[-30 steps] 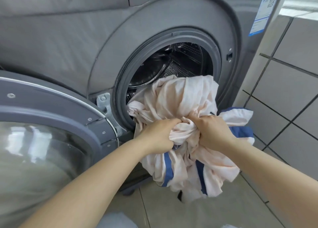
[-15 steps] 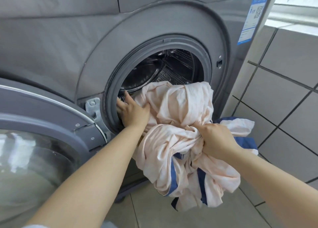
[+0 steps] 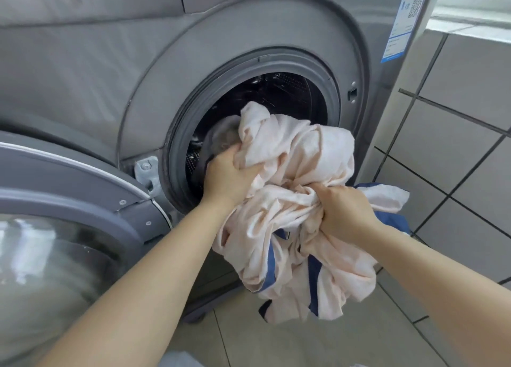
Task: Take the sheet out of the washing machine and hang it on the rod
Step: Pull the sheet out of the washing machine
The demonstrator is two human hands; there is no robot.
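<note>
Two hands are clenched on the sheet [image 3: 298,156], a bunched pale pink cloth with blue stripes. The left hand [image 3: 226,173] grasps a fold at the lower left of the washing machine [image 3: 138,76] opening, just in front of the grey door seal [image 3: 188,123]. The right hand [image 3: 343,211] grips a wad nearer and to the right. Most of the sheet hangs outside the drum [image 3: 290,90], above the tiled floor [image 3: 276,344]. The open door [image 3: 69,200] is seen at near left, and a blue label [image 3: 403,20] at far right.
</note>
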